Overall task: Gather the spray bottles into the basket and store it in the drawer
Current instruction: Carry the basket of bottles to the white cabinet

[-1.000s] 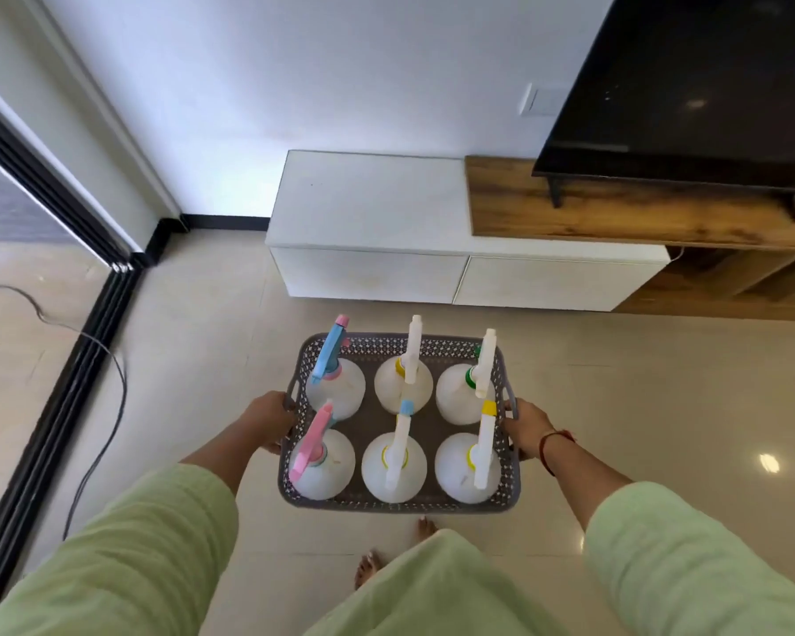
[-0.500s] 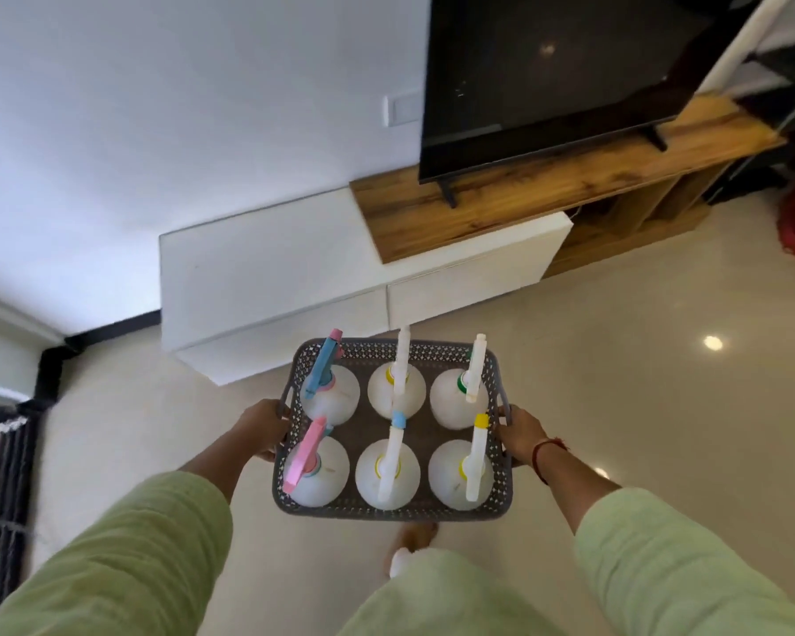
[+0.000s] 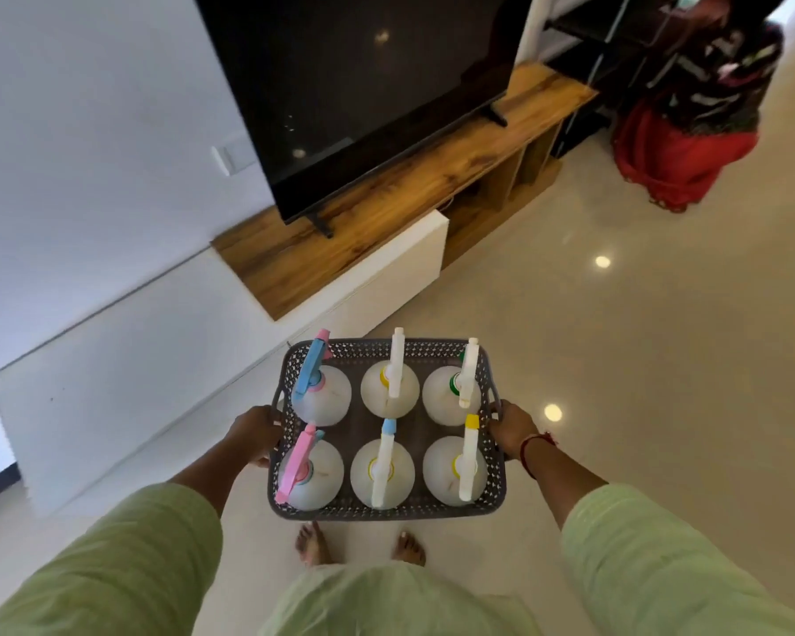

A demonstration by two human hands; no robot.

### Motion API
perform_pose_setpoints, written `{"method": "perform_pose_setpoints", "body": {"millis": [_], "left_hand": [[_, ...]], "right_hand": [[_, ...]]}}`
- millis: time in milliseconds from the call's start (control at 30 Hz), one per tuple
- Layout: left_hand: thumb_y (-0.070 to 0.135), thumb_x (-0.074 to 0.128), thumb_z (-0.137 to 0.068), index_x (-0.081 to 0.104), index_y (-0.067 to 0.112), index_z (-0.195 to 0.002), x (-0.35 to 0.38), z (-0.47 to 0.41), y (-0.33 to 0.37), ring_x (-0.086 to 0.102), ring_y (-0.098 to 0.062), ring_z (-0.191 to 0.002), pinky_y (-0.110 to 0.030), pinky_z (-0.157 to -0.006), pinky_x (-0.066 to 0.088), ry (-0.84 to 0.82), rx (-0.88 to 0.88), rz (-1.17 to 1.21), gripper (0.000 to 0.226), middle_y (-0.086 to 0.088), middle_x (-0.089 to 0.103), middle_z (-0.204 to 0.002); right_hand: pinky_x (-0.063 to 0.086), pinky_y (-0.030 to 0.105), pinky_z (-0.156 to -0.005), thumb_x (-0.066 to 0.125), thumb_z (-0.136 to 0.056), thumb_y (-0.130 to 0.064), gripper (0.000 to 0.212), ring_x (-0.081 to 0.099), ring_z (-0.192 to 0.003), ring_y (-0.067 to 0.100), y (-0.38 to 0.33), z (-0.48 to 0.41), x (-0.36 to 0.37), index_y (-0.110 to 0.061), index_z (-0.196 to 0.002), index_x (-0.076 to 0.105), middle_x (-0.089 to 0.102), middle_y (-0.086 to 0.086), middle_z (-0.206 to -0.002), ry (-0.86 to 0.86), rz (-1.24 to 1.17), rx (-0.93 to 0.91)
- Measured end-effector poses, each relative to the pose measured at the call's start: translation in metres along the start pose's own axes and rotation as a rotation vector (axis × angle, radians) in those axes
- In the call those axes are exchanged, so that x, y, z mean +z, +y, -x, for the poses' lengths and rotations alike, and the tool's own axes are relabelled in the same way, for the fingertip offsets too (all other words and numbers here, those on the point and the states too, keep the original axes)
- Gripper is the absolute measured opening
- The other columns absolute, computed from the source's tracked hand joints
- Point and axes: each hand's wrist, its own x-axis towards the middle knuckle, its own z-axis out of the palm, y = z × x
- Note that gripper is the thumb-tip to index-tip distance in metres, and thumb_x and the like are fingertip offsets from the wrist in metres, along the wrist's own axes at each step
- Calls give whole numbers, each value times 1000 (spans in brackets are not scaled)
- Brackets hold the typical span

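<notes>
I carry a grey perforated basket (image 3: pixel 389 511) in front of me, above the floor. Several white spray bottles stand upright in it in two rows, among them one with a blue trigger (image 3: pixel 311 374) at the back left and one with a pink trigger (image 3: pixel 297 461) at the front left. My left hand (image 3: pixel 255 433) grips the basket's left handle. My right hand (image 3: pixel 510 429) grips the right handle. The low white drawer cabinet (image 3: pixel 157 360) lies to the left, its drawer fronts shut.
A wooden TV shelf (image 3: pixel 386 199) with a black television (image 3: pixel 354 84) sits on the cabinet's right part. A person in red and dark clothing (image 3: pixel 689 130) stands at the far right. Glossy beige floor (image 3: pixel 639 337) spreads ahead and right. My bare feet show below the basket.
The view has swung to the right: the cabinet has slid to the left and tilted, and the television and a person have come into view. Both hands keep their hold on the basket.
</notes>
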Motion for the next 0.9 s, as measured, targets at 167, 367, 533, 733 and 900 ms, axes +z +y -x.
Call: {"method": "perform_pose_setpoints", "body": {"millis": [167,367,533,733,900], "left_hand": [[7,50,-94,56,6,-119,2,-29,36,70,-30,-76,-34,-56,59,-70,52,-93,26,-11,64,-89],[8,50,-95,55,7,-122,-7,-67,73,71,-29,-80,-31,-58,59,-163,121,-193,28,-14,66,-102],[9,50,-95,53,7,-126,-28,-100,86,69,-31,-92,-31,-62,59,-224,157,-259,30,-17,62,-115],[9,48,-96,51,6,-129,-70,-134,94,69,-32,-96,-36,-70,59,-251,179,-317,33,-19,61,-119],[8,49,-96,51,6,-127,-92,-162,102,68,-33,-96,-35,-69,58,-281,194,-359,32,-19,61,-117]], "right_hand": [[50,41,-91,50,-94,-18,32,59,-110,38,13,-3,-12,-5,-123,53,59,22,-124,57,-83,93],[54,43,-83,50,-93,-20,33,61,-105,38,16,-7,-6,-6,-124,54,61,23,-121,118,-152,205],[55,44,-84,51,-93,-20,35,60,-107,39,-4,-14,12,-7,-125,53,60,23,-123,145,-186,279],[53,44,-88,50,-93,-22,39,60,-109,39,-43,-25,43,-6,-129,50,59,23,-125,145,-216,320],[52,49,-92,49,-94,-20,39,60,-110,40,-64,-35,63,-5,-130,50,59,23,-126,175,-254,346]]}}
